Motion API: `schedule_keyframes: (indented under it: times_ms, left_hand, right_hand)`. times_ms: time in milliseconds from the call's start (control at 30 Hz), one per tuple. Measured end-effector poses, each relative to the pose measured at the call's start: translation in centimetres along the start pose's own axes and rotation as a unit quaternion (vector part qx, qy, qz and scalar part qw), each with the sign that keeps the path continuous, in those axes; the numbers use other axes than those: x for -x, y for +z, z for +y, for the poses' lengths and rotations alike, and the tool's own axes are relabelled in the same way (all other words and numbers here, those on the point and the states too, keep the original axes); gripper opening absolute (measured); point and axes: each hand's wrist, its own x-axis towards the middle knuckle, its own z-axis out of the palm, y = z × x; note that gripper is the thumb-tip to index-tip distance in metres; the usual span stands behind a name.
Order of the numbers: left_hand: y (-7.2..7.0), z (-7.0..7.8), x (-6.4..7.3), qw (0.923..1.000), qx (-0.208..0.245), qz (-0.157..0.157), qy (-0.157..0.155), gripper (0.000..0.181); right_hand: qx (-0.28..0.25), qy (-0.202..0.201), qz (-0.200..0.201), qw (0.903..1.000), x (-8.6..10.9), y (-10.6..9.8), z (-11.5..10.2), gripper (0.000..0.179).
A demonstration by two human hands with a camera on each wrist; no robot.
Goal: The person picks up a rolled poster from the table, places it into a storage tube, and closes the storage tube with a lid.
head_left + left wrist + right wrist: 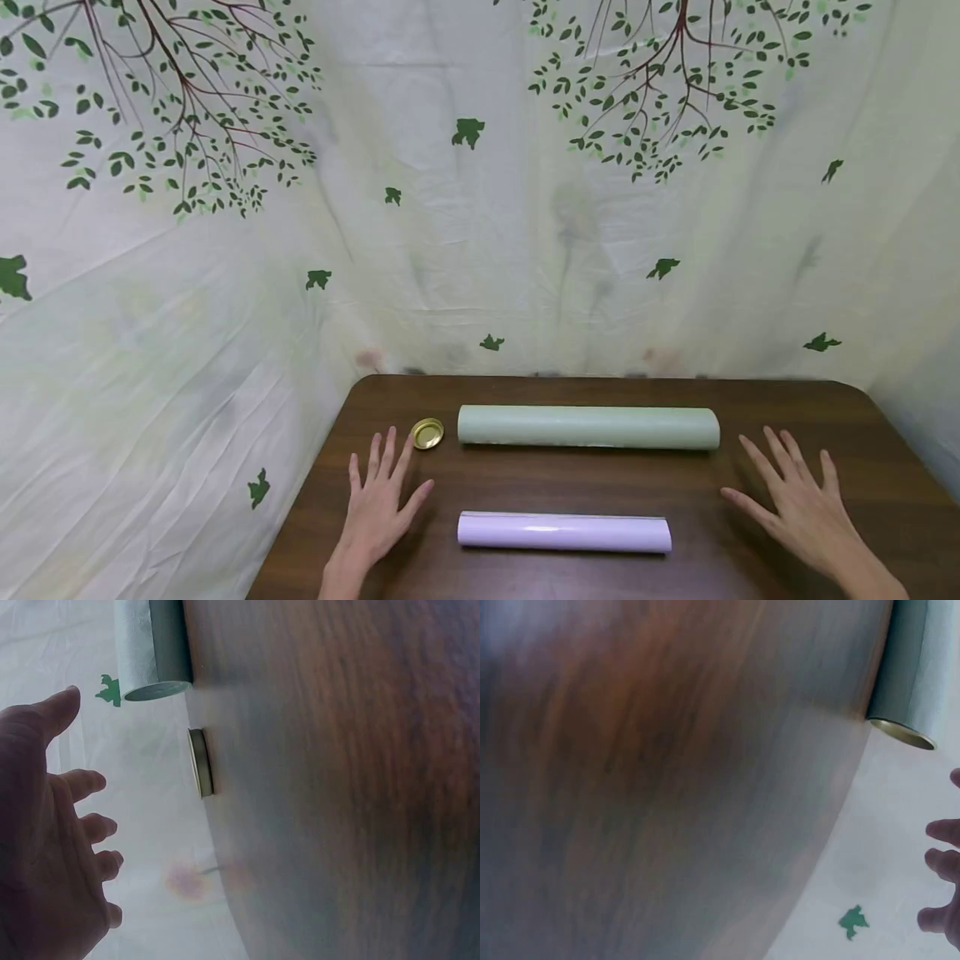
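Both hands are held with fingers spread and nothing in them. My left hand [377,508] is at the left of the table, its index fingertip overlapping the edge of a round gold lid [427,434] in the head view. In the left wrist view that lid [201,763] lies on the tabletop, apart from the fingers. A pale green tube [588,427] lies crosswise toward the back; its end facing the right wrist camera has a gold rim. Nearer me lies a shiny lilac roll [564,532], parallel to it. My right hand [804,508] is right of both.
The brown wooden table [585,479] has rounded back corners. Behind it and along its left side hangs a white cloth [442,275] printed with branches and green leaves.
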Motion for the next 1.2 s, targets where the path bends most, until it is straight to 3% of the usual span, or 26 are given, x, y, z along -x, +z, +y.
schedule_keyframes:
  times_ms: [300, 667, 1000, 1200]
  left_hand:
    - [-0.1, 0.1, 0.4, 1.0000, 0.007, 0.003, 0.000, 0.081]
    - [0.1, 1.3, 1.3, 0.9997, 0.016, 0.008, 0.017, 0.080]
    - [0.8, 4.5, 1.0, 0.9966, 0.023, 0.009, 0.079, 0.078]
    - [1.5, 6.9, 0.8, 0.9890, -0.005, 0.007, 0.147, 0.080]
  right_hand:
    - [-0.003, 0.010, -0.013, 0.9999, 0.2, -0.1, 0.1, 0.093]
    - [0.003, -0.012, 0.005, 0.9999, -1.1, -0.1, -0.4, 0.095]
    - [-0.009, -0.036, 0.012, 0.9992, -3.9, -0.3, -2.6, 0.096]
    - [-0.014, -0.047, 0.013, 0.9987, -5.5, -0.1, -3.8, 0.091]
